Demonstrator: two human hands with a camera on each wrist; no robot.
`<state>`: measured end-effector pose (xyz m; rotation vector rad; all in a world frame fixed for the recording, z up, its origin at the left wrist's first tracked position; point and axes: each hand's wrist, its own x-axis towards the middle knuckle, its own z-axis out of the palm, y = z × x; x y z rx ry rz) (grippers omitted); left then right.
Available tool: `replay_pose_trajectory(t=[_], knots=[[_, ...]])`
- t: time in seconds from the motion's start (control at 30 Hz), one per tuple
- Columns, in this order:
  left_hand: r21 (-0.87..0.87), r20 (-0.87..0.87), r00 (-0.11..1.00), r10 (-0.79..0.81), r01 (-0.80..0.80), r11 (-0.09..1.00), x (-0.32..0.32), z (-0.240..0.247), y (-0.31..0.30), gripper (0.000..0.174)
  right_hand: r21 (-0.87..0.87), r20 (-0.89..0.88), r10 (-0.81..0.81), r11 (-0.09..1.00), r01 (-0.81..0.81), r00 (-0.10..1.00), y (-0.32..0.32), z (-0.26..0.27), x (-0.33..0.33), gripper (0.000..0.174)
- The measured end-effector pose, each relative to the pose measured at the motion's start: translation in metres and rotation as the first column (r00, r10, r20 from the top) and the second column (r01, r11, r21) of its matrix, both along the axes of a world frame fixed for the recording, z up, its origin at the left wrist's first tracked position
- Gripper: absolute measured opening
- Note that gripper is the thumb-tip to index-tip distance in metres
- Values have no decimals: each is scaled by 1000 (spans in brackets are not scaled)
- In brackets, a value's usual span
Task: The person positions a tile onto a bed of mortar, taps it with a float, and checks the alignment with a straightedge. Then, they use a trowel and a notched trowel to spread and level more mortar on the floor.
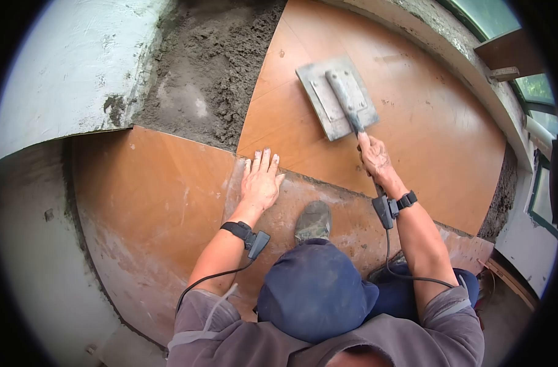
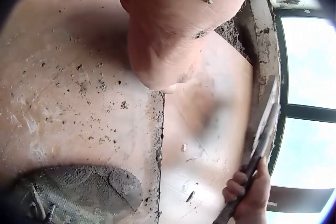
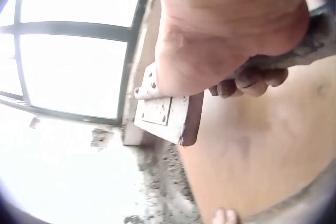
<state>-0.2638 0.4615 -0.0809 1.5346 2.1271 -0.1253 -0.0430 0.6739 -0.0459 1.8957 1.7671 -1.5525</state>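
Note:
My right hand [image 1: 377, 158] grips the long handle of a tile beater [image 1: 338, 98], a square, grey-caked plate with a bolted-on handle. In the head view the plate overlaps the large orange-brown tile [image 1: 438, 140]; both wrist views show it tilted and raised above that tile. Fingers [image 3: 252, 81] curl round the handle in the right wrist view. My left hand [image 1: 260, 183] rests with fingers spread and straight at the seam, its fingertips by the edge of the large tile. Beneath its palm lies a dusty neighbouring tile [image 1: 163, 177].
Rough grey mortar [image 1: 212, 73] fills the gap beside the large tile. A white wall [image 1: 77, 67] stands at the left, and a curved sill [image 1: 438, 46] runs below the windows at the right. A shoe [image 1: 313, 220] stands on the dusty tile near the seam.

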Motion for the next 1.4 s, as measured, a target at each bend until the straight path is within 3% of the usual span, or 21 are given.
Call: replay_pose_trajectory(t=[0.07,0.1,0.17,0.27,0.33,0.37,0.43,0.47,0.53,0.6,0.67,0.73,0.83,0.9,0.93,1.0,1.13,1.2,1.27,1.33,1.4], knots=[[-15,-5,1000,-7,6,1000,-1,4,-2,56,183,-312,4,981,56,950,5,6,-5,57],[-15,-18,1000,-23,23,1000,0,7,-2,56,169,-289,-17,983,69,957,5,16,-10,57],[-17,-13,999,-47,47,999,-1,6,-2,56,272,-482,-69,936,224,873,16,35,-25,52],[-48,-34,998,-51,49,998,-2,7,-2,55,488,-388,11,851,195,922,10,-3,-13,47],[-49,-43,997,-64,62,997,-3,8,-3,55,434,-106,10,900,37,994,-4,-53,9,48],[-51,-63,996,-70,67,996,0,9,-1,55,306,63,83,947,-98,995,0,-65,16,55],[-63,-93,994,-55,49,997,2,11,5,53,208,54,188,959,-195,981,13,-45,11,63],[-32,-109,992,-59,55,998,4,11,3,52,366,-6,333,878,-308,943,20,-60,20,63],[-62,-140,989,-43,34,997,6,14,16,51,-85,15,231,970,-229,973,54,24,15,64],[-179,-123,992,-35,12,984,10,31,48,47,118,35,304,945,-306,952,76,50,43,63],[-35,-1,998,-59,59,998,14,13,81,49,376,-8,389,855,-358,921,98,80,88,60],[82,105,990,-92,84,993,46,15,119,54,425,10,370,839,-338,929,115,135,130,57],[144,61,967,-247,236,961,111,44,192,72,522,38,266,817,-246,963,117,180,198,52],[9,27,954,-298,298,955,145,43,220,92,723,23,282,657,-211,959,109,190,242,40],[14,32,948,-316,315,949,156,40,225,92,830,19,307,525,-186,952,97,182,259,35],[-134,-77,961,-266,254,958,171,30,222,98,773,-220,66,620,133,973,69,148,287,36],[-134,-79,958,-276,264,955,173,22,223,102,582,-114,-321,745,325,940,0,-28,357,43],[-142,-95,951,-293,278,950,177,22,224,103,546,-85,-381,755,362,921,0,-64,374,45],[-142,-85,963,-254,240,960,178,17,221,104,503,-55,-449,759,413,892,4,-62,388,47],[-142,-79,952,-297,284,948,173,16,218,105,298,-159,-499,798,524,852,14,-7,400,53],[-123,-57,949,-310,302,946,175,7,219,105,403,-228,-535,709,579,813,11,28,411,52]])
